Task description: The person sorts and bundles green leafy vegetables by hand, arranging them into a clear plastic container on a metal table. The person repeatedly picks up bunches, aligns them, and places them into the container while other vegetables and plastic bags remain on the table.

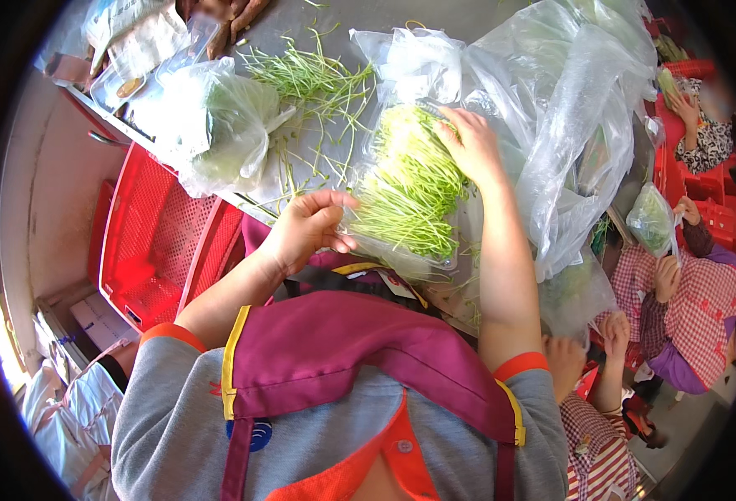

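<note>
A thick bunch of thin pale-green vegetable shoots [412, 181] lies in a clear plastic tray [448, 260] in front of me. At the tray's left side is my left hand [308, 228], its fingers curled at the edge of the clear plastic. Whether they pinch the plastic cannot be made out. My right hand [471, 147] curves over the far right part of the bunch, with the thumb against the shoots and the fingertips at the far edge. Loose green stems [311, 75] are strewn on the metal table [337, 19] beyond and to the left.
Clear plastic bags [581, 106] heap up on the right. A filled bag [230, 125] sits on the left. Below the table's left edge stands a red perforated crate [155, 225]. At right, a co-worker's hand [667, 278] holds a bag of greens [649, 219]; another person's hands are nearer.
</note>
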A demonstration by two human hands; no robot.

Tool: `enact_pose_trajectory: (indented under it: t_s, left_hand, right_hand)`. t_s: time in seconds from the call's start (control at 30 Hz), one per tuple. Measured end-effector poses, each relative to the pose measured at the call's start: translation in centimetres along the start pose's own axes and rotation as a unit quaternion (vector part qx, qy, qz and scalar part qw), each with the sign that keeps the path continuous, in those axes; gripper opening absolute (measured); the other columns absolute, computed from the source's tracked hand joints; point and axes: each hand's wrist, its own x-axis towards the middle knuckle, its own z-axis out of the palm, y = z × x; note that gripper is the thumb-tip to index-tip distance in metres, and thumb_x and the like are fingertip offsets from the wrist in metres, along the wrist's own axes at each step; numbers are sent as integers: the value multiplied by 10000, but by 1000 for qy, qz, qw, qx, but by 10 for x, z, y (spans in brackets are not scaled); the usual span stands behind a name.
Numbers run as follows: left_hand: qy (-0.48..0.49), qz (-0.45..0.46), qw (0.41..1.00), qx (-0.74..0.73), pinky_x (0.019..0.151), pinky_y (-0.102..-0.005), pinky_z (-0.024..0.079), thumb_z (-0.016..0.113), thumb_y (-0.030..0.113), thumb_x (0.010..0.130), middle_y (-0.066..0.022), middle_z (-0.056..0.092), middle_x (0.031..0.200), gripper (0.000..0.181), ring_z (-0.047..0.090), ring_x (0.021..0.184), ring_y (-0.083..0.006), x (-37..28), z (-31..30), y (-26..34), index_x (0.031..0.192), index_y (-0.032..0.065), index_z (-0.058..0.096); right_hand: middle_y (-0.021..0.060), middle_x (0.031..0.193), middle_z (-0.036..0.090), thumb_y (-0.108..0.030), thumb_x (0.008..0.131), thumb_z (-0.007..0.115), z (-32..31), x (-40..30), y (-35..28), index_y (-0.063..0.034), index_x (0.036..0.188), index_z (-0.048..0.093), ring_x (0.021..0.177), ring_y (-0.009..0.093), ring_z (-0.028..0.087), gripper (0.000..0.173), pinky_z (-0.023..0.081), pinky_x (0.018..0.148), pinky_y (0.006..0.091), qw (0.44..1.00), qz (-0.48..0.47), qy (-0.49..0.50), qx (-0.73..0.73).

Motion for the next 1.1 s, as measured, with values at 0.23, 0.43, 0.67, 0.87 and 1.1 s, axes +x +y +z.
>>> enact_pose_trajectory:
  t_s: [0.23,0.43,0.67,0.87,1.1]
  left_hand:
    - [-83,40,994,-52,725,-294,590,546,103,985,-122,668,825,243,720,794,-242,-29,18,19,1181,-35,583]
    - [-103,111,984,98,684,-276,582,652,133,960,-73,628,844,313,712,780,-194,-10,14,30,1187,-46,531]
    - [61,256,861,434,483,-329,444,676,340,947,-67,568,614,317,572,485,-167,72,25,38,983,26,670]
    - [110,311,741,585,719,-399,469,669,368,940,-135,608,891,345,606,802,-268,104,26,31,941,26,706]
    - [56,353,816,454,1058,-409,402,577,361,1003,-232,455,1438,378,477,1302,-372,118,13,5,1182,29,598]
  right_hand:
    - [122,1211,665,-463,999,511,-2,-31,-21,-95,1267,638,1117,332,594,473,415,997,440,998,1,-16,58]
    - [148,1095,718,-453,1027,475,-6,-54,-19,-68,1220,668,1025,286,650,472,488,883,383,953,121,-71,267]
    - [87,1131,720,-520,1056,333,-11,-69,-12,-37,1225,669,983,170,619,613,455,828,314,817,265,-64,508]
    - [154,1422,542,-574,1052,229,1,-107,-13,-7,1450,454,1290,251,509,728,356,1083,402,746,239,69,617]
    - [149,1565,367,-574,1052,171,40,-135,-69,-8,1509,359,1479,257,267,751,151,1210,406,718,211,227,624]
